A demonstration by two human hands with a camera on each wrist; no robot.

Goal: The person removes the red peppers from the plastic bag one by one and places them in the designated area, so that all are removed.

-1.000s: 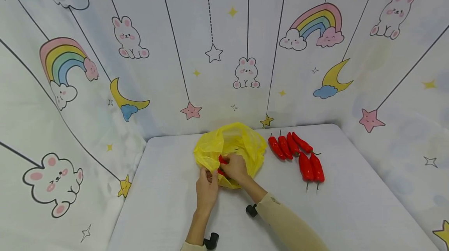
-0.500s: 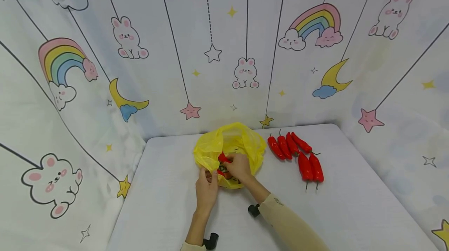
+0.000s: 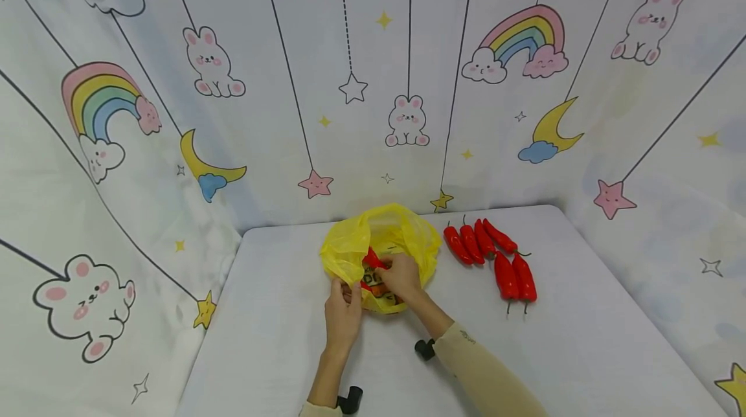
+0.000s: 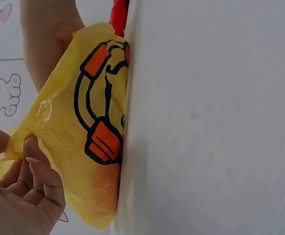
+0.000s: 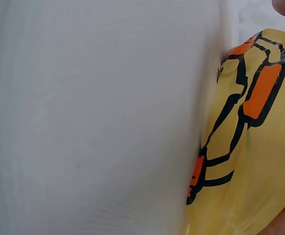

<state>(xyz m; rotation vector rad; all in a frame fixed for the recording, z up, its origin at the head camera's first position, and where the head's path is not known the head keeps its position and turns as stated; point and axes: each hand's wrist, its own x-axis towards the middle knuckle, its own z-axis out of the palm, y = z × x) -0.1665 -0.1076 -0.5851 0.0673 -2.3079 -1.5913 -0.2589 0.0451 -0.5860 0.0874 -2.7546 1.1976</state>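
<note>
A yellow plastic bag (image 3: 344,250) stands open-mouthed at the back middle of the table. My left hand (image 3: 342,315) pinches its near rim; the left wrist view shows thumb and fingers on the yellow film (image 4: 59,107). Reaching into the mouth, my right hand (image 3: 403,276) holds a red chili pepper (image 3: 373,258) by one end. More red (image 3: 366,287) shows low in the bag beside the left fingertips. In the right wrist view, the printed bag side (image 5: 274,152) hides most of the right hand.
Several red chili peppers (image 3: 458,245) lie to the right of the bag, with two more peppers (image 3: 507,278) in front of them. The white table (image 3: 268,326) meets a patterned cloth backdrop (image 3: 280,145) just behind the bag.
My right hand has shifted slightly right and back inside the bag mouth, with more of the red chili pepper now showing. The left hand has stayed on the rim.
</note>
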